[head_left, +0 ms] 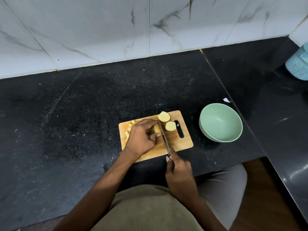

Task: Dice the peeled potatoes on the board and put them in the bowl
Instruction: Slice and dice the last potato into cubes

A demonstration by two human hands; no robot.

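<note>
A wooden cutting board (pixel 181 142) lies on the black counter. My left hand (pixel 141 137) presses down on a pale potato piece (pixel 156 129) at the board's middle. My right hand (pixel 179 174) grips a knife (pixel 163 137) by its handle; the blade stands against the right side of that piece. Two potato halves (pixel 164 116) (pixel 170 126) rest near the board's handle slot. Cut potato cubes (pixel 129 130) lie at the board's left, partly hidden by my left hand. A pale green bowl (pixel 220 125) stands empty to the right of the board.
A white marble-tiled wall (pixel 116 30) runs along the back of the counter (pixel 66 114). A light blue container (pixel 298 64) sits at the far right. A small white scrap (pixel 226 100) lies behind the bowl. The counter turns a corner at the right.
</note>
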